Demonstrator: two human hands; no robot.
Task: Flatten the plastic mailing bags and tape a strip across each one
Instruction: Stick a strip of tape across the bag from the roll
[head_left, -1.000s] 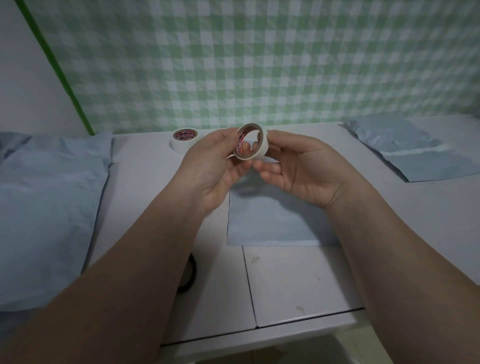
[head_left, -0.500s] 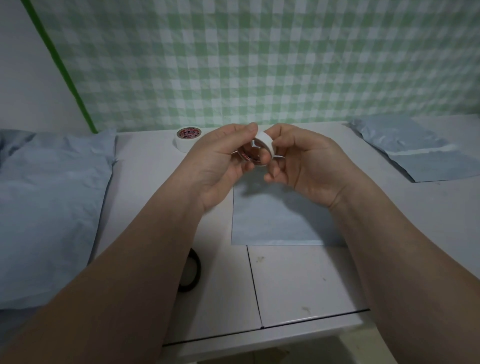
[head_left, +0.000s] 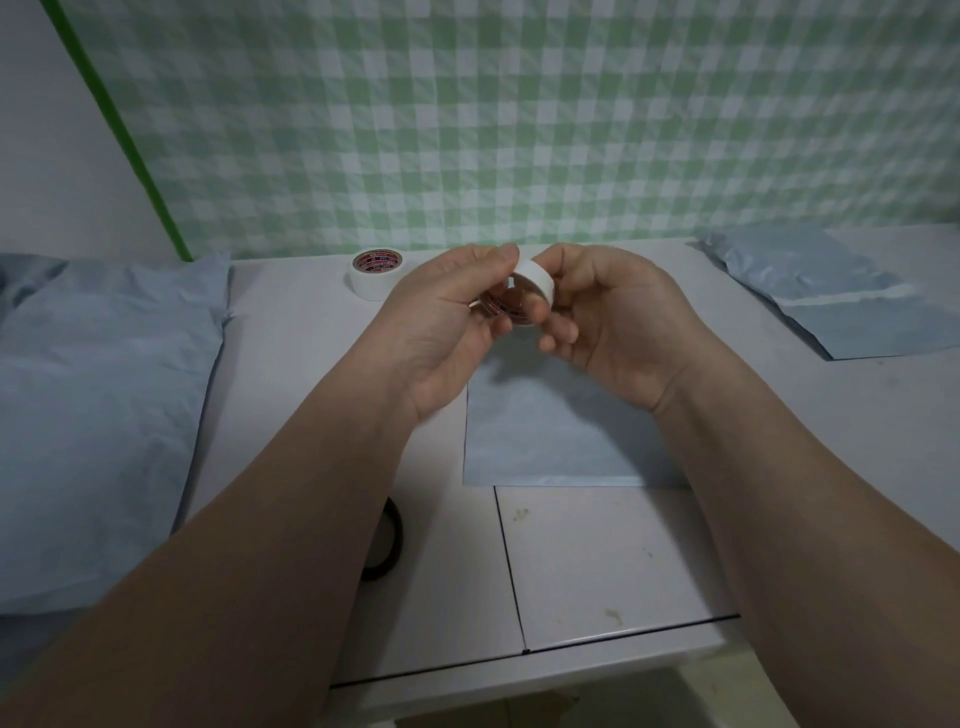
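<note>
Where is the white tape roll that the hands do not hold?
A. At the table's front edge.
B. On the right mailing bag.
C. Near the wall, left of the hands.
C: the spare tape roll lies on the table by the checked wall, left of the left hand, which with the right hand grips the held tape roll.

A white table (head_left: 597, 561) stands against a green-checked wall (head_left: 493, 119).

Green-and-white gingham on the backdrop (head_left: 519, 130), with a green strip (head_left: 114, 135) down its left edge. Plain white bench (head_left: 597, 561), thin black seams. The middle mailing bag (head_left: 561, 431), left pile (head_left: 104, 415) and far-right bag (head_left: 857, 317) are all pale grey-blue. Both the tape roll (head_left: 535, 278) and spare roll (head_left: 374, 275) are white with red-printed cores. Black for the near-left ring (head_left: 392, 540).
</note>
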